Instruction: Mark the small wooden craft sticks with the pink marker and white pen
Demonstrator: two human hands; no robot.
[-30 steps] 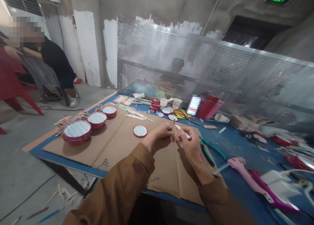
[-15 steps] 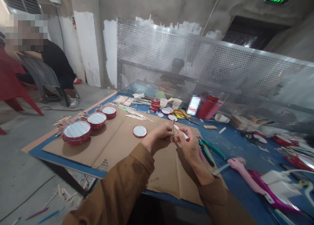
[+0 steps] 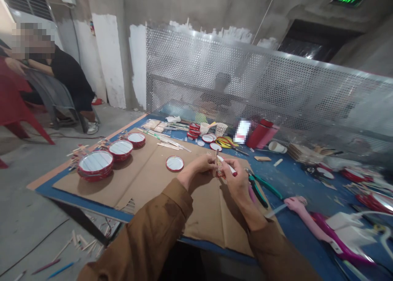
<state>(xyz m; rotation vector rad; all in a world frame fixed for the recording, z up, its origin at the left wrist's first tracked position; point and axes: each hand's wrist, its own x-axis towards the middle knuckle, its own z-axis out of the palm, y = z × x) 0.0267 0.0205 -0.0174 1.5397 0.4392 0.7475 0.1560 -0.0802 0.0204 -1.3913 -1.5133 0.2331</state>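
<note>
Over the cardboard sheet (image 3: 202, 215), my two hands meet near the middle of the table. My right hand (image 3: 237, 178) is closed round a white pen (image 3: 226, 165) with a dark red end, slanting toward the other hand. Pinched in my left hand (image 3: 204, 164) is a small patterned piece (image 3: 219, 169) with a narrow brownish strip standing up from it; its exact kind is hard to make out. The pen's far end is against or very close to this piece. A round red-rimmed lid (image 3: 175, 163) lies left of my hands, white side up.
Red-rimmed tins (image 3: 95, 166) with sticks stand at the left. Green-handled pliers (image 3: 265, 187), a pink hot glue gun (image 3: 322, 232) and white plugs lie right. Yellow-handled scissors (image 3: 225, 143), a phone (image 3: 242, 131) and a red bottle (image 3: 260, 133) line the back, before a perforated metal screen (image 3: 190, 76).
My hands and the pen stay almost in place, with only a tiny shift. The seated person at the far left has moved their head and arm slightly.
</note>
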